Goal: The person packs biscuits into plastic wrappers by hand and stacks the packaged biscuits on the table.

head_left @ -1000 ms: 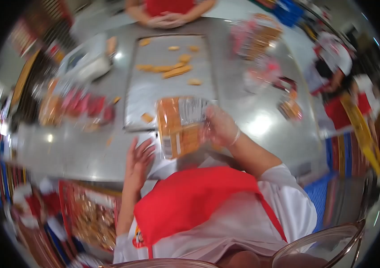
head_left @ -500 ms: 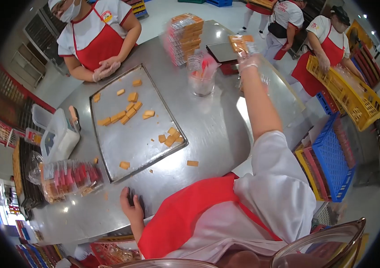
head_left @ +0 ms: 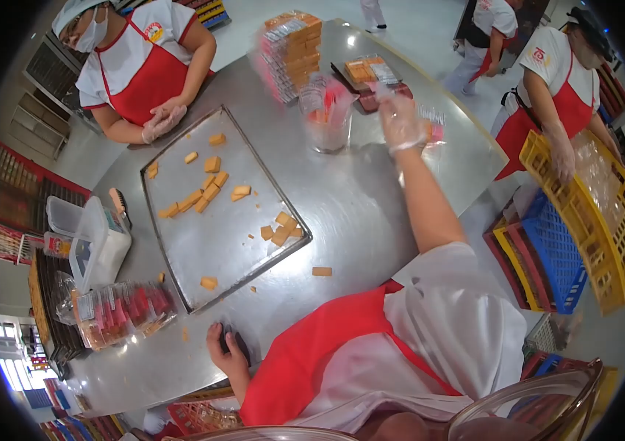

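Taking the middle of the view as the clock's centre, the person's right hand (head_left: 400,121) is up around 1 o'clock in a clear glove, arm stretched way out over the metal tabletop (head_left: 349,213). The fingers are kinda blurry right by the near edge of a clear-wrapped pack of orange-brown pieces (head_left: 370,70), so can't tell if they're open, closed or touching it. That pack sits flat on a red device with a dark top (head_left: 382,98). The left hand (head_left: 230,356) is bare-looking, down at 7 o'clock by the near edge, loosely open with nothing gripped.

Just left of the right hand there's a clear container (head_left: 327,132) with pink and red stuff in it, and behind that, at 12, a tall stack of wrapped packs (head_left: 292,55). Big metal tray (head_left: 213,257) at 9 o'clock, small golden pieces (head_left: 209,192) scattered on it, plus one loose piece (head_left: 322,271) near 6. Further out at 8 o'clock, a row of pink-and-clear packs (head_left: 127,309) next to a clear tub (head_left: 99,246). A co-worker (head_left: 143,81) stands at 10, hands together, and another (head_left: 558,92) at 2 holds a yellow crate (head_left: 584,220).
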Motion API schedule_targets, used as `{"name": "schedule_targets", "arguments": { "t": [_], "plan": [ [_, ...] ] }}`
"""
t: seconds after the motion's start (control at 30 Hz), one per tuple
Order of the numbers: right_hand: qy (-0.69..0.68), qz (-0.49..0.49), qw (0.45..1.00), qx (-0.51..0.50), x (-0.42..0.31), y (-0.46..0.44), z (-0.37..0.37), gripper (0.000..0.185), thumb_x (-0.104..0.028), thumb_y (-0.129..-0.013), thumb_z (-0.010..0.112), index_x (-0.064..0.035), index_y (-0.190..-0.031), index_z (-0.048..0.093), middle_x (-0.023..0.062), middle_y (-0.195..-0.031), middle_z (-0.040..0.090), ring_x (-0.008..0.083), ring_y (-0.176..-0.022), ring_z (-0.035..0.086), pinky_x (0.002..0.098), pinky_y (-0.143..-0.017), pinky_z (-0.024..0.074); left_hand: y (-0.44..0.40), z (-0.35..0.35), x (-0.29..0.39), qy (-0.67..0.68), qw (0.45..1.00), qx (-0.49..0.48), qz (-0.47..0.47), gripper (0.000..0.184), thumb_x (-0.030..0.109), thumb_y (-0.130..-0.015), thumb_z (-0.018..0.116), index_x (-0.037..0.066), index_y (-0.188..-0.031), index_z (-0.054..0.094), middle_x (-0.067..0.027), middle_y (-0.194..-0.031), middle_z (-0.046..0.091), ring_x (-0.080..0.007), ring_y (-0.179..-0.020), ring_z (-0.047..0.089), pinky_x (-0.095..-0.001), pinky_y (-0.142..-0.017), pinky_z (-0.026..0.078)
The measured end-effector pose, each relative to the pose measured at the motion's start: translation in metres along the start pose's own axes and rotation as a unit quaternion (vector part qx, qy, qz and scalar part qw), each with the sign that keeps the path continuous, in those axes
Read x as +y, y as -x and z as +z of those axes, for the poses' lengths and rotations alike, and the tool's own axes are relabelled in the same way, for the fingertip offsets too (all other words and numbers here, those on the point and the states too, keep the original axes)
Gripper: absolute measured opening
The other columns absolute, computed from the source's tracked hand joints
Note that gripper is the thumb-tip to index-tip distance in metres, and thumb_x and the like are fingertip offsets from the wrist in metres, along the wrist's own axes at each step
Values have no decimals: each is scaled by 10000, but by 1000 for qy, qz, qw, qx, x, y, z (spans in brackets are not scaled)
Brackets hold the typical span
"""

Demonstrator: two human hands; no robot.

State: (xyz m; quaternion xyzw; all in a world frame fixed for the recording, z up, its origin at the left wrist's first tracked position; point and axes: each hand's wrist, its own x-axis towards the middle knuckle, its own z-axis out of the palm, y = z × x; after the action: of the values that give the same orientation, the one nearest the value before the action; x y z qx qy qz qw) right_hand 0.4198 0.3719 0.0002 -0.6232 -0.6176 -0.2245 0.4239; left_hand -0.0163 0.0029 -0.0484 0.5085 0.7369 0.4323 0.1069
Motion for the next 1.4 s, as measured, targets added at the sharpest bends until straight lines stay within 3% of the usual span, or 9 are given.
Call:
{"name": "schedule_targets", "arguments": {
  "t": [0.17, 0.4, 0.63, 0.8, 0.93, 1.03, 1.2, 1.33, 1.4],
  "plan": [
    [109, 176, 890, -407, 51, -44, -33, 427, -475, -776, 481, -160, -1045, 584, 74, -1055, 573, 286, -970, 540, 365, -859, 404, -2, 2, 1, 28, 999, -19, -18, 229, 49, -782, 532, -18, -1001, 539, -174, -1091, 525, -311, -1049, 480, -377, -914, 347],
    [38, 145, 898, -414, 28, -10, -49, 481, -452, -761, 465, -97, -1077, 540, 181, -1088, 536, 306, -1020, 504, 378, -877, 381, -3, 2, 7, -24, 999, -30, 25, 220, 43, -776, 530, -7, -989, 541, -168, -1091, 526, -327, -1065, 465, -400, -914, 344],
    [-7, 143, 906, -399, 27, -8, -59, 494, -467, -764, 470, -112, -1104, 523, 159, -1120, 524, 308, -1025, 502, 409, -882, 369, -9, -3, 20, -64, 996, -39, 45, 223, 5, -752, 538, 2, -975, 545, -161, -1086, 528, -334, -1065, 460, -401, -911, 349],
    [-111, 202, 926, -298, 124, -35, -13, 539, -531, -790, 473, -75, -1078, 490, 103, -908, 586, 208, -801, 564, 333, -667, 423, -8, -5, 16, -13, 1000, -4, 17, 193, 0, -763, 530, 0, -955, 544, -156, -1082, 527, -321, -1071, 460, -394, -924, 336],
    [-307, 503, 762, -269, 126, -69, 0, 525, -610, -786, 414, -115, -939, 505, 36, -680, 538, 89, -496, 485, 247, -397, 325, -8, -4, 9, 17, 1000, 10, 8, 183, 1, -767, 519, -7, -949, 542, -154, -1081, 527, -315, -1076, 456, -393, -928, 331],
    [-297, 576, 678, -347, 103, -84, 12, 496, -624, -780, 411, -135, -816, 491, -26, -562, 452, 59, -375, 352, 214, -324, 217, -9, -4, 10, 21, 1000, 5, 8, 185, 1, -768, 514, -9, -950, 541, -154, -1080, 526, -313, -1077, 455, -389, -929, 329],
    [-256, 525, 736, -343, 74, -91, 58, 437, -573, -757, 501, -149, -653, 480, -47, -484, 411, 65, -359, 334, 204, -322, 202, -10, -6, 11, 36, 999, 8, 1, 188, -7, -762, 515, -5, -946, 547, -154, -1066, 533, -312, -1065, 464, -381, -928, 331],
    [-195, 401, 838, -315, 159, -77, 161, 327, -418, -774, 540, -163, -585, 461, -49, -463, 391, 80, -353, 311, 237, -312, 216, -9, -8, 12, 30, 999, 16, -4, 172, 3, -755, 527, 4, -922, 567, -147, -1032, 552, -305, -1033, 490, -372, -905, 359],
    [-302, 509, 769, -241, 133, -88, 136, 209, -288, -787, 508, -128, -657, 477, 13, -568, 441, 133, -456, 371, 282, -404, 334, -10, -6, 10, 22, 999, 21, 15, 175, 9, -745, 538, 8, -917, 572, -147, -1022, 557, -312, -1018, 499, -374, -895, 370]
  ]
}}
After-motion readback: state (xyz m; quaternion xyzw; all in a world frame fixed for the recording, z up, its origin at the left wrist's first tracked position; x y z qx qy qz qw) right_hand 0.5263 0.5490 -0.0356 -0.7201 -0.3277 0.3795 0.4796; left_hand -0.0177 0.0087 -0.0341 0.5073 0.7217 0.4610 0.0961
